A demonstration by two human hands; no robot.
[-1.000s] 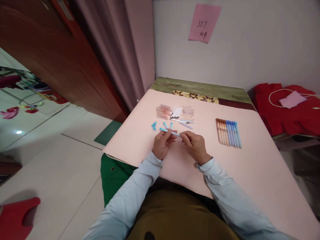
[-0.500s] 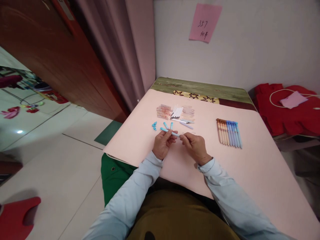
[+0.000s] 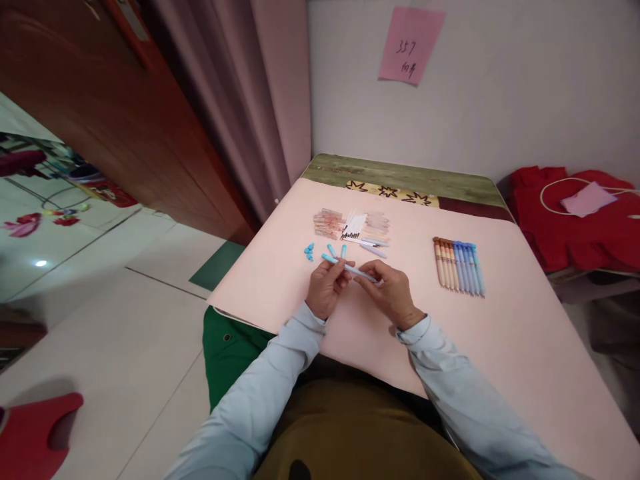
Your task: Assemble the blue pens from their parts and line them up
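My left hand (image 3: 325, 289) is closed around a light blue pen barrel (image 3: 336, 263) that points up and to the left. My right hand (image 3: 389, 289) pinches a thin pale refill (image 3: 367, 275) whose end meets the barrel's open end. Both hands hover just above the pink table mat (image 3: 450, 333). Small blue pen parts (image 3: 309, 251) lie just beyond my left hand. A heap of refills and pen pieces (image 3: 351, 226) sits farther back.
A neat row of several assembled pens (image 3: 458, 265), brown and blue, lies to the right on the mat. Red cloth with a pink note (image 3: 585, 200) is piled at the far right. A pink paper (image 3: 411, 45) is stuck on the wall behind.
My right hand has moved left toward the barrel, bringing the refill up to its open end. The left hand has stayed put.
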